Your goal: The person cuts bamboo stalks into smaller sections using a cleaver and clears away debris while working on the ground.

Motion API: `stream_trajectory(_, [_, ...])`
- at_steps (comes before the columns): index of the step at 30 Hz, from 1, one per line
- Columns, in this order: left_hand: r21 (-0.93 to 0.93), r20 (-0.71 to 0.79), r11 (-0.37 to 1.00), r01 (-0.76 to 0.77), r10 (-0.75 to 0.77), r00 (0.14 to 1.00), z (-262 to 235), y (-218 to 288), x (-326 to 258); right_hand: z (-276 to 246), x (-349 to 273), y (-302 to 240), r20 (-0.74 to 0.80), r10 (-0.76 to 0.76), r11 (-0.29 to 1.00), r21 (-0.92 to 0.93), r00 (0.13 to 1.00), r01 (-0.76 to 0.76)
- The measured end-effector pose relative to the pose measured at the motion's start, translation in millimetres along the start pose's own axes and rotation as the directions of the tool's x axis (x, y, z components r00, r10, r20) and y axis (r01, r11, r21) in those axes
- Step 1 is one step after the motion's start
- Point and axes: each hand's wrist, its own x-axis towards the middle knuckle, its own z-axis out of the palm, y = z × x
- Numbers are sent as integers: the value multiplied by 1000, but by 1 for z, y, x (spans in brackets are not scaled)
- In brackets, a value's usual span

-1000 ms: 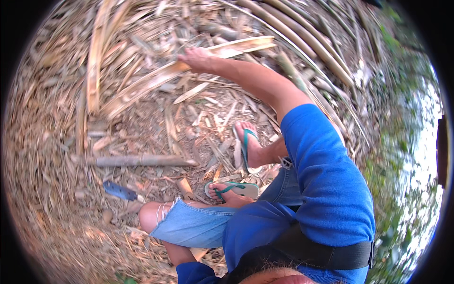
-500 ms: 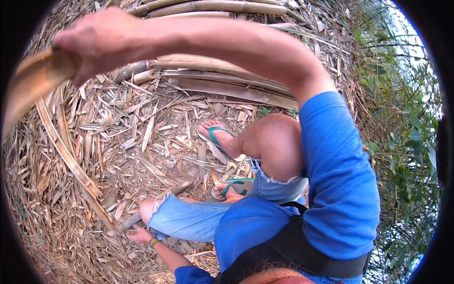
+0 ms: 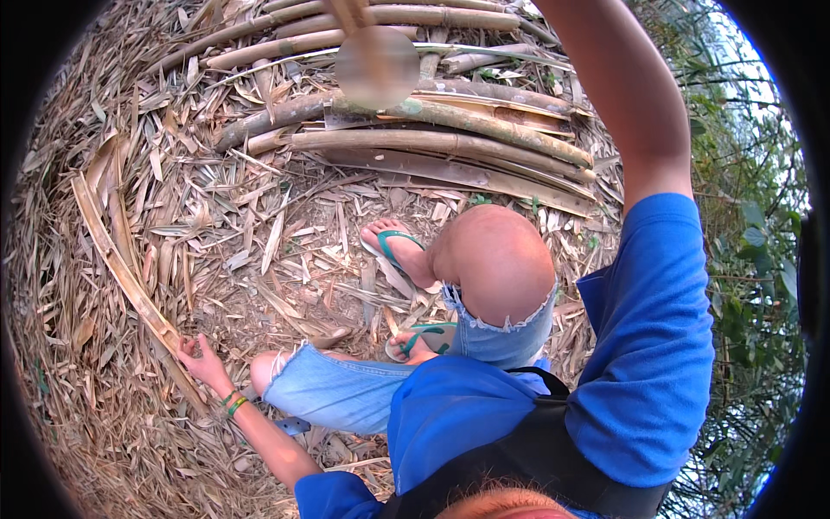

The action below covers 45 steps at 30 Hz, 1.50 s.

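Observation:
My left hand is at the near end of a split bamboo strip, its thumb and fingers apart and slightly curled. Whether the fingertips touch the strip is unclear. My right arm stretches up past the top edge, so its hand is out of the picture. A brown bamboo piece shows at the top middle, over a round blurred patch; what holds it, if anything, cannot be seen.
Several bamboo poles lie across the ground ahead. Dry bamboo leaves and chips cover the ground. My sandalled feet and bent knees are in the middle. Green foliage stands on the right.
My right hand, earlier at the upper left gripping a bamboo piece, has left the picture as the arm swung right and up. My left hand has moved forward and left to the strip's end.

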Motion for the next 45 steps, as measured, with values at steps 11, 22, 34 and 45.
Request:
stream_trajectory(11, [-11, 151, 923, 385, -379, 913, -21, -114, -90, 56, -175, 316, 234, 448, 567, -820, 863, -72])
stream_trajectory(22, [52, 124, 963, 264, -268, 955, -22, -168, -62, 132, -309, 447, 134, 789, 557, -569, 600, -606])
stream_trajectory(34, [439, -294, 744, 503, -410, 863, 77, -151, 133, 137, -292, 459, 43, 804, 520, -533, 593, -667])
stream_trajectory(45, [684, -212, 582, 440, -419, 883, 82, -140, 155, 145, -306, 425, 76, 734, 596, -549, 675, -586])
